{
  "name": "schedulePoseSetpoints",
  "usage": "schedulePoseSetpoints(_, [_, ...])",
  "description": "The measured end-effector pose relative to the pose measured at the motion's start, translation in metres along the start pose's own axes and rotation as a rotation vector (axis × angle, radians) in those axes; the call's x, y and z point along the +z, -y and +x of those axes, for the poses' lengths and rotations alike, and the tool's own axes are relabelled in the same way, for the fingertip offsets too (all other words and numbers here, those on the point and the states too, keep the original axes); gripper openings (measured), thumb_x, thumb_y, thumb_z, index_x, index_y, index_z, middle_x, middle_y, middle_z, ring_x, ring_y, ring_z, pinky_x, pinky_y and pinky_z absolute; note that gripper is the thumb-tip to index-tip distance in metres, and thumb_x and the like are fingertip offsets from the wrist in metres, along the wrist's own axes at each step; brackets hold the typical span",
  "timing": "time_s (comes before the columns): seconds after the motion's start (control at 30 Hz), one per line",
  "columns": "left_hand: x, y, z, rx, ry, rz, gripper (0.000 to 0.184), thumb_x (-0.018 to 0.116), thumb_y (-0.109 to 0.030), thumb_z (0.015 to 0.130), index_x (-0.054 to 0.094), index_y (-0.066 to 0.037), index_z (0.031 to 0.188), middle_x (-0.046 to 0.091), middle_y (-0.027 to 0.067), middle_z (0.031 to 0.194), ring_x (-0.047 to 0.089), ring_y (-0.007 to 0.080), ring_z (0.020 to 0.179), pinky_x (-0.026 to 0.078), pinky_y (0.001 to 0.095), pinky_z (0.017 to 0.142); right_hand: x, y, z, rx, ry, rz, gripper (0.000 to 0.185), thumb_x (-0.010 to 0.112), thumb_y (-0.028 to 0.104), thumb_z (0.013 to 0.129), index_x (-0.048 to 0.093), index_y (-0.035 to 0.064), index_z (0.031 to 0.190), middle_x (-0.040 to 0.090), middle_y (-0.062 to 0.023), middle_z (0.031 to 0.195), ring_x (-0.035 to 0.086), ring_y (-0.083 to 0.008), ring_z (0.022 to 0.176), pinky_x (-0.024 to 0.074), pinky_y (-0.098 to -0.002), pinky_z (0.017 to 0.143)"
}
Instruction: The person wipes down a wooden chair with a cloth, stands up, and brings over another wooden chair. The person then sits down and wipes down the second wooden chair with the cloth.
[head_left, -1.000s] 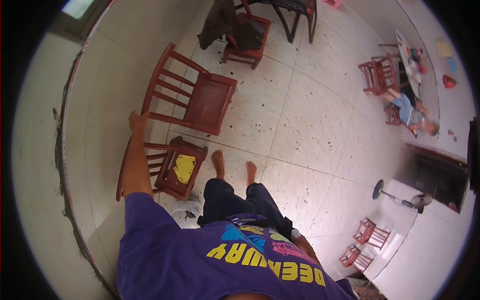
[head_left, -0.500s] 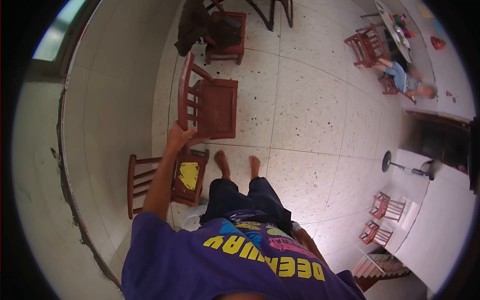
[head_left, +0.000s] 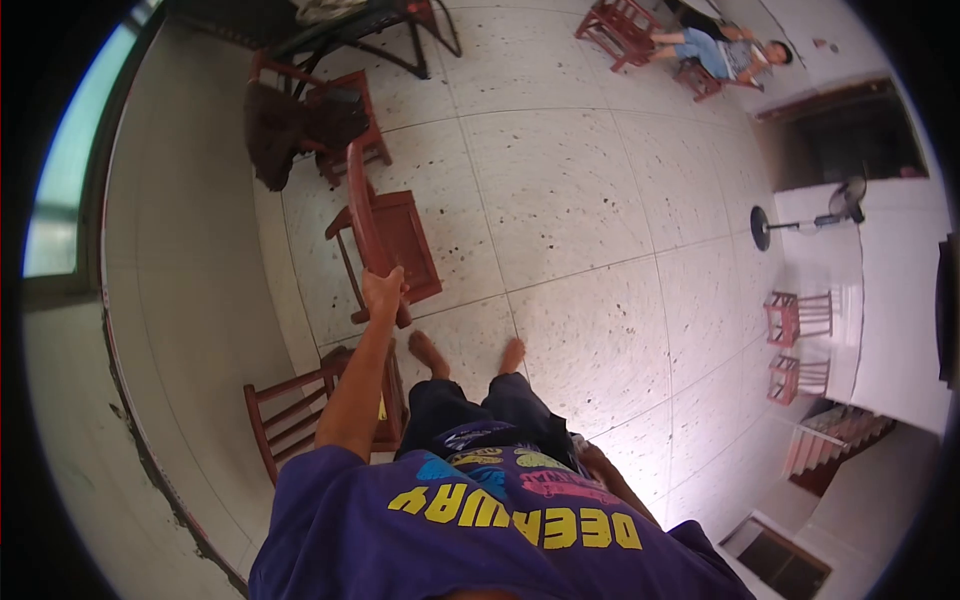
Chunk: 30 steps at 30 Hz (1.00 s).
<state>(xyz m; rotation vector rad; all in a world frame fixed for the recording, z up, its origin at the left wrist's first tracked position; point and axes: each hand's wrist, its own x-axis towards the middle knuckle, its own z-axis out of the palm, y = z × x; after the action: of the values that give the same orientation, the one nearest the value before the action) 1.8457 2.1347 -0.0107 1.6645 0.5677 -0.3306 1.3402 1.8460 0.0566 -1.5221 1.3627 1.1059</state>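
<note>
My left hand (head_left: 384, 292) is wrapped round the top rail of a red-brown wooden chair (head_left: 412, 245), near the rail's lower end in view. The chair stands tilted in front of my feet, its back rail raised toward me and its seat beyond. Just behind my left forearm is a second wooden chair (head_left: 290, 418) with a slatted back. A bit of yellow shows on its seat, mostly covered by my arm. Low beside my right hip hangs my right hand (head_left: 592, 462), its fingers hidden.
Ahead stands another wooden chair with dark cloth (head_left: 280, 130) over it. A wall (head_left: 190, 250) runs along the left. A person (head_left: 720, 55) sits at the far right. A standing fan (head_left: 800, 222), two small chairs (head_left: 798, 318) and stairs (head_left: 835, 440) are at right.
My left hand has tipped the chair, so its back rail now rises toward me and a leg shows at the left. My view has turned, shifting the room leftward at the top.
</note>
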Motion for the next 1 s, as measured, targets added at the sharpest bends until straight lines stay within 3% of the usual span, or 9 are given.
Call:
schedulePoseSetpoints(0.1, [0.010,0.020,-0.011,0.019,-0.019,0.025,0.046,0.075,-0.011,0.083,0.050,0.008,0.115,0.065,0.0101,0.077,0.061,0.0147,0.052,0.050,0.0289,0.045,-0.001,-0.037,0.037,-0.079,-0.044,-0.074,0.073,0.077,0.053,0.077,0.062,0.0032,0.128,0.072,-0.0203,0.116,0.071,-0.0310,0.103,0.0560,-0.0409,0.087])
schedulePoseSetpoints(0.23, [0.013,0.050,-0.051,0.075,0.147,0.080,0.029,0.076,-0.012,0.081,0.059,0.002,0.099,0.063,0.0062,0.071,0.058,0.0136,0.052,0.048,0.0297,0.047,-0.020,-0.083,0.079,-0.131,-0.094,-0.168,0.073,0.078,0.051,0.075,0.061,0.0041,0.129,0.071,-0.0202,0.118,0.069,-0.0320,0.107,0.0549,-0.0415,0.090])
schedulePoseSetpoints(0.3, [0.018,0.060,-0.076,0.074,0.215,0.149,0.023,0.077,-0.013,0.080,0.062,-0.001,0.092,0.062,0.0051,0.069,0.058,0.0137,0.053,0.047,0.0302,0.048,-0.035,-0.122,0.113,-0.136,-0.062,-0.074,0.073,0.078,0.052,0.075,0.062,0.0045,0.128,0.071,-0.0192,0.118,0.069,-0.0317,0.107,0.0547,-0.0419,0.090])
schedulePoseSetpoints(0.37, [0.021,0.066,-0.096,0.023,0.219,0.188,0.017,0.078,-0.014,0.078,0.065,-0.004,0.083,0.062,0.0037,0.067,0.058,0.0140,0.052,0.045,0.0308,0.049,-0.060,-0.118,0.087,-0.097,-0.033,0.100,0.072,0.082,0.051,0.074,0.064,0.0048,0.126,0.071,-0.0173,0.118,0.070,-0.0299,0.104,0.0551,-0.0411,0.089])
schedulePoseSetpoints(0.67, [0.066,0.060,-0.107,-0.008,0.400,0.587,0.018,0.078,-0.008,0.077,0.065,-0.005,0.089,0.064,0.0041,0.070,0.060,0.0143,0.055,0.049,0.0314,0.052,-0.122,-0.212,0.088,-0.111,-0.208,0.607,0.070,0.081,0.044,0.077,0.063,0.0011,0.129,0.071,-0.0177,0.118,0.070,-0.0287,0.105,0.0549,-0.0399,0.092])
schedulePoseSetpoints(0.7, [0.078,0.057,-0.101,-0.044,0.473,0.778,0.022,0.078,-0.008,0.077,0.065,-0.002,0.093,0.064,0.0050,0.070,0.061,0.0152,0.054,0.049,0.0322,0.048,-0.116,-0.226,0.093,-0.032,-0.211,0.651,0.071,0.080,0.044,0.077,0.062,-0.0002,0.130,0.071,-0.0188,0.117,0.070,-0.0285,0.104,0.0556,-0.0395,0.090])
schedulePoseSetpoints(0.8, [0.108,0.063,-0.105,0.182,0.631,0.855,0.030,0.078,-0.008,0.076,0.063,0.001,0.101,0.065,0.0062,0.071,0.061,0.0161,0.054,0.049,0.0330,0.045,-0.082,-0.248,0.087,0.051,-0.297,0.743,0.072,0.081,0.045,0.077,0.062,-0.0018,0.128,0.071,-0.0194,0.116,0.071,-0.0285,0.101,0.0568,-0.0397,0.087])
schedulePoseSetpoints(0.87, [0.117,0.069,-0.100,0.193,0.656,0.841,0.039,0.077,-0.008,0.076,0.060,0.003,0.109,0.065,0.0084,0.071,0.062,0.0168,0.053,0.049,0.0338,0.044,-0.040,-0.270,0.096,0.033,-0.404,0.618,0.070,0.081,0.046,0.077,0.063,-0.0017,0.126,0.071,-0.0190,0.114,0.071,-0.0284,0.099,0.0577,-0.0400,0.084])
schedulePoseSetpoints(1.0, [0.143,0.041,-0.098,0.203,0.636,1.057,0.043,0.077,-0.009,0.076,0.058,0.007,0.111,0.064,0.0108,0.070,0.064,0.0174,0.054,0.051,0.0344,0.045,-0.008,-0.216,0.046,0.044,-0.156,0.897,0.069,0.080,0.047,0.079,0.065,0.0006,0.126,0.072,-0.0176,0.114,0.072,-0.0285,0.099,0.0573,-0.0393,0.086])
